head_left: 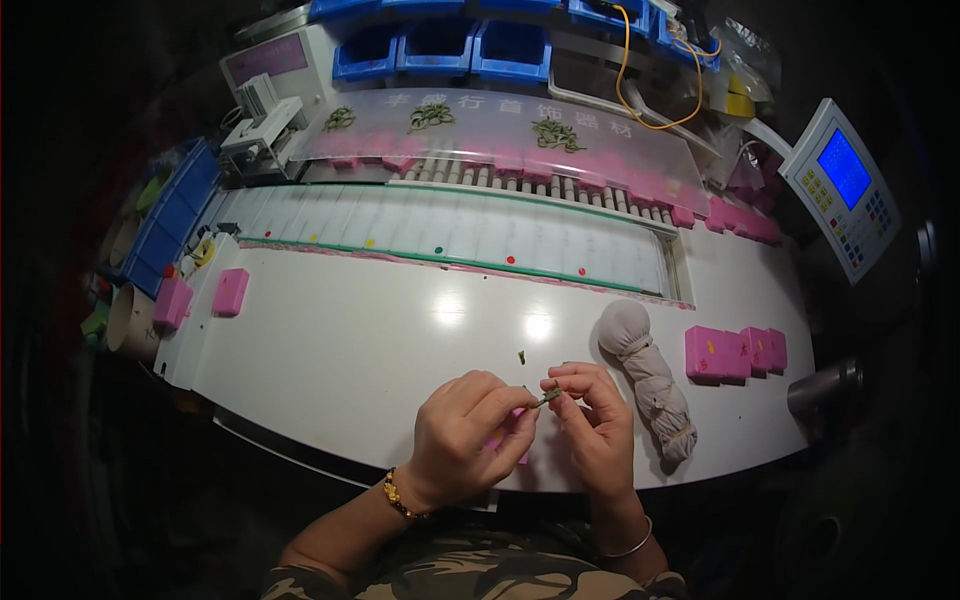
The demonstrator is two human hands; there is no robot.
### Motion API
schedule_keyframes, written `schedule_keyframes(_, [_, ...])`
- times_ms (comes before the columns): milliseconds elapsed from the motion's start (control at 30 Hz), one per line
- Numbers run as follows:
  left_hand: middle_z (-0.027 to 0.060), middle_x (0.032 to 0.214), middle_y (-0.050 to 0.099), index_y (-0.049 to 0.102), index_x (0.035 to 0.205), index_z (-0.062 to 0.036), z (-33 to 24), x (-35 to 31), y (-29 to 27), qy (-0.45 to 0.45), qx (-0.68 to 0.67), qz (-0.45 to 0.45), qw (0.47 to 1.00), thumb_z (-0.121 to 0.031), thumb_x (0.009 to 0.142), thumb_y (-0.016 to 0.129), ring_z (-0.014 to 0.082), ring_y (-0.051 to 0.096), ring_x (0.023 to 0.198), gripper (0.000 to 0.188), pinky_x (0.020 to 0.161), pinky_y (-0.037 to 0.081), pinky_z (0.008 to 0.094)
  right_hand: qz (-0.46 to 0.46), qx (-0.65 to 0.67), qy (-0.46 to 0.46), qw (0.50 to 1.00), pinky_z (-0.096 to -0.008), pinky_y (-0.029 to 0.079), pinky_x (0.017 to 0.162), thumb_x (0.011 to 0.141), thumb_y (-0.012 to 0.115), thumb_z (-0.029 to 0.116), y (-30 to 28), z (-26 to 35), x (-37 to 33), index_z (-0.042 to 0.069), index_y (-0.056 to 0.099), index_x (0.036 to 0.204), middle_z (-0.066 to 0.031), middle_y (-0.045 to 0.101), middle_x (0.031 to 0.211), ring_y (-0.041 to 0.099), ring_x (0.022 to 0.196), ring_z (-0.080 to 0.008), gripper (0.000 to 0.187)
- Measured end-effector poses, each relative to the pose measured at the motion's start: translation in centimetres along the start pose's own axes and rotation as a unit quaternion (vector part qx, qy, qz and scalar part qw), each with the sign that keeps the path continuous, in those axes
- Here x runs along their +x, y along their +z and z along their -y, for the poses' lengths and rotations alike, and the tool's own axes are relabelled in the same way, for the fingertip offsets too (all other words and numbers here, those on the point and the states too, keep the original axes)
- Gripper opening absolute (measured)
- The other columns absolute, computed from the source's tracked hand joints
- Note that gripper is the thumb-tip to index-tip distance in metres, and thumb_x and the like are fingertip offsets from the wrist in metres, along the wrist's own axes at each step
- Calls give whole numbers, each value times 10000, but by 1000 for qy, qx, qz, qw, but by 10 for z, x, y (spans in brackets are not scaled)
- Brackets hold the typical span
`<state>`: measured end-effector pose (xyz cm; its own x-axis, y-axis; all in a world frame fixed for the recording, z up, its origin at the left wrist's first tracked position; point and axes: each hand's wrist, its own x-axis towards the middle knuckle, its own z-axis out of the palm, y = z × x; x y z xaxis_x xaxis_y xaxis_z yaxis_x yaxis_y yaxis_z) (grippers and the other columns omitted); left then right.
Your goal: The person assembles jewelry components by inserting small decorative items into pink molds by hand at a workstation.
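Note:
Close together over the near middle of the white table, both hands pinch at one small green piece. My left hand grips one end between thumb and fingertips. The thumb and index finger of my right hand close on the other end. Part of a pink block shows below the left hand, mostly hidden by it. Just beyond the fingers, another small green bit lies on the tabletop. The green piece's exact kind is too small to make out.
A bound cloth bag lies right of my hands, beside several pink blocks. A clear sheet with green clusters lies behind the white conveyor. Blue bins line the back; a control panel stands right.

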<state>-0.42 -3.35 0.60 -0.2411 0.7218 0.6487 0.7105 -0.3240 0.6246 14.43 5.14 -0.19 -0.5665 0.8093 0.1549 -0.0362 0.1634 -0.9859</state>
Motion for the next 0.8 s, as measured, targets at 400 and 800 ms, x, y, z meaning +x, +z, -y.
schedule_keyframes(400, [91, 788, 617, 649, 891, 12, 7, 9, 0, -108, -82, 22, 990, 26, 798, 685, 153, 625, 641, 100, 584, 501, 249, 11, -19, 30, 999, -209, 487, 692, 930, 633, 47, -2, -4, 8, 3, 688, 993, -78, 594, 1107, 599, 846, -87, 94])
schedule_keyframes(800, [50, 663, 634, 659, 849, 12, 99, 173, 17, -244, -233, 78, 938, -138, 855, 675, 117, 639, 609, 151, 572, 496, 263, -11, -31, 15, 999, -209, 484, 751, 909, 657, 43, -17, -11, 10, 22, 681, 1033, -60, 588, 1116, 599, 860, -93, 128])
